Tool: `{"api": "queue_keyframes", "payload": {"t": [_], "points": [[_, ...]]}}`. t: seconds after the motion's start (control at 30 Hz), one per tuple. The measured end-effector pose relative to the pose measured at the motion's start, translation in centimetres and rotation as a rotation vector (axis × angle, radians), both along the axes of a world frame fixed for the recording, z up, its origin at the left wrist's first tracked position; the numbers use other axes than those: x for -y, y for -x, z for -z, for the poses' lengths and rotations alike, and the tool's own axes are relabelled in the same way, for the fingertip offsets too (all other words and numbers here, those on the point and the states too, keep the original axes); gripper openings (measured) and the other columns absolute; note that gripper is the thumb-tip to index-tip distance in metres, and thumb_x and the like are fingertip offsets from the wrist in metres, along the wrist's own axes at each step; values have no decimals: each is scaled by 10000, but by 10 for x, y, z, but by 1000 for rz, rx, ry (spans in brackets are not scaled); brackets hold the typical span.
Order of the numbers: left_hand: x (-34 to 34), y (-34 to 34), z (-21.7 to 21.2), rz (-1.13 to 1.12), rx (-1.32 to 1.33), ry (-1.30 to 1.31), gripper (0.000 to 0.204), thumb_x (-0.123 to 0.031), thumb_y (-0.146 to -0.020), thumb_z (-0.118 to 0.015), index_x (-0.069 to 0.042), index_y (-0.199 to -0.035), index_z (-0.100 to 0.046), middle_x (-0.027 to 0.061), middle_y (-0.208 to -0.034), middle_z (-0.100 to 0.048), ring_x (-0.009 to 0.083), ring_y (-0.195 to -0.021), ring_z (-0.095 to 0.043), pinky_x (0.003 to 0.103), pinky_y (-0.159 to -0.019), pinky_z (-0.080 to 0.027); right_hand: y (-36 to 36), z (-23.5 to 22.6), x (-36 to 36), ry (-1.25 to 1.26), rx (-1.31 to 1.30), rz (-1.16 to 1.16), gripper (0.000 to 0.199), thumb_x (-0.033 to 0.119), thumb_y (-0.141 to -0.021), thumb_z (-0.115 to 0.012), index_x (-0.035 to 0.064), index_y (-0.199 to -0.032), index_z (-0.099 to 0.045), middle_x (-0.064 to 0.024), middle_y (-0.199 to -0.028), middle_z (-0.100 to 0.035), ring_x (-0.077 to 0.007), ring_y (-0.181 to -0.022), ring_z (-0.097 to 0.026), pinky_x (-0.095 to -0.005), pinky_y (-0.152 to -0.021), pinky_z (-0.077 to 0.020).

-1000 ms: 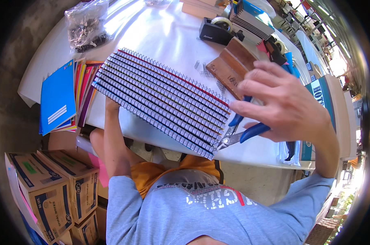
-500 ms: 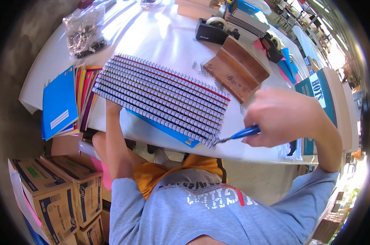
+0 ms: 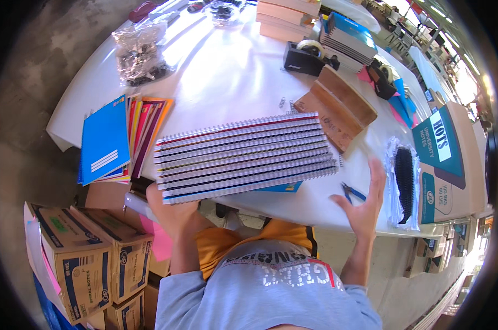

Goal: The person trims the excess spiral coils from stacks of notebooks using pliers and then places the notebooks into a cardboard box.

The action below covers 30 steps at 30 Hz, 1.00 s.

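A stepped stack of spiral-bound notebooks (image 3: 243,157) lies across the near part of the white table (image 3: 221,77), its wire spines facing up in rows. My left hand (image 3: 172,212) holds the stack's near-left corner from below, at the table edge. My right hand (image 3: 367,203) hovers open with fingers spread over the table's near-right edge. Small blue-handled pliers (image 3: 352,192) lie on the table just left of that hand, apart from it.
Fanned coloured exercise books (image 3: 114,140) lie at the left. Brown cardboard pieces (image 3: 337,113), a black tape dispenser (image 3: 304,58) and a bag of clips (image 3: 139,52) sit farther back. A bagged black coil (image 3: 405,181) and a teal-printed carton (image 3: 444,159) are at the right, cardboard boxes (image 3: 84,258) below left.
My right hand has let go of the blue-handled pliers, which now lie on the table, and it has opened. The notebook stack has swung round to lie more level.
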<state>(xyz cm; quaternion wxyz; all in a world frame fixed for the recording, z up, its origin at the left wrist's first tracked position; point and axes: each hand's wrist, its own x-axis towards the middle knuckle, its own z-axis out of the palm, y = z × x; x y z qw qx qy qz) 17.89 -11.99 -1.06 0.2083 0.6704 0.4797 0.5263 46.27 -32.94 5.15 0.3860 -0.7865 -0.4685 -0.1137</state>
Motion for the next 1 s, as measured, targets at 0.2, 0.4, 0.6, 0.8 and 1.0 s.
{"api": "queue_keyframes", "payload": {"t": [0.2,0.4,0.6,0.8,1.0], "points": [[9,-15,-32,118,196,184,328,-217,-700,-713,-2,-932,-624,108,-864,-653,184,-814,-632,300,-705,-494,57,-74,-96,204,888,-566,522,228,-713,-674,111,-1213,-576,-114,-1194,-583,-275,-1091,-560,-377,-879,-471],[4,-13,-52,281,290,345,741,-320,-506,-884,-5,-1053,-495,86,-959,-612,168,-865,-602,306,-769,-501,-5,-186,-47,184,849,-416,204,-4,-741,-596,56,-927,-651,-97,-896,-681,-237,-756,-669,-302,-642,-535],[7,-16,-47,371,436,487,926,-337,-489,-918,-12,-1191,-408,95,-1091,-577,182,-976,-585,322,-863,-494,-56,-276,-72,23,942,-235,215,61,-892,-539,56,-1085,-633,-89,-1014,-663,-187,-885,-654,-289,-781,-519],[-5,3,-20,260,235,349,942,-397,-627,-825,-6,-1321,-321,138,-1297,-399,205,-1145,-468,374,-991,-387,18,-162,-187,223,464,-815,207,157,-779,-624,194,-981,-651,-122,-688,-629,-277,-598,-622,-384,-605,-503],[5,-3,-36,315,127,533,929,-364,-577,-862,0,-1221,-300,135,-1256,-405,209,-1126,-458,359,-954,-378,48,-106,-137,307,545,-770,484,293,-826,-600,67,-1245,-517,-121,-1166,-587,-265,-1056,-566,-421,-948,-382]]}}
